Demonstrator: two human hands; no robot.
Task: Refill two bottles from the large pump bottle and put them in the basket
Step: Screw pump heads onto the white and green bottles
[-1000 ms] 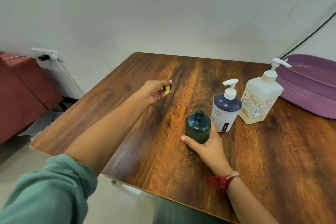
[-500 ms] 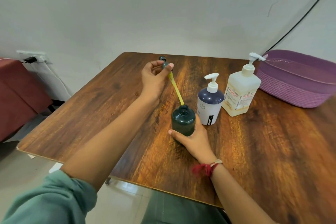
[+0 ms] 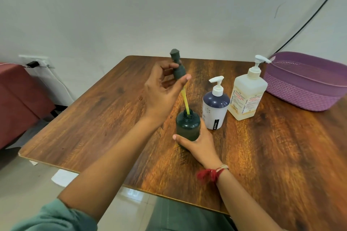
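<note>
A small dark green bottle point(image 3: 187, 125) stands uncapped on the wooden table point(image 3: 272, 146). My right hand point(image 3: 199, 143) grips its base. My left hand point(image 3: 163, 88) pinches the dark pump head point(image 3: 177, 65) above the bottle, and its yellow tube point(image 3: 185, 102) dips into the bottle's neck. Right of it stand a dark blue and white pump bottle point(image 3: 216, 107) and the large cream pump bottle point(image 3: 247, 95). A purple basket point(image 3: 304, 86) sits at the table's far right.
A red seat point(image 3: 16, 97) stands left of the table, below a wall socket with a plug point(image 3: 34, 63). A black cable point(image 3: 308, 15) runs down the wall behind the basket. Tiled floor shows past the table's near edge.
My left hand brought the pump head in from the table's left, lifted it above the green bottle and lowered the yellow tube into the neck. My right hand kept holding the bottle.
</note>
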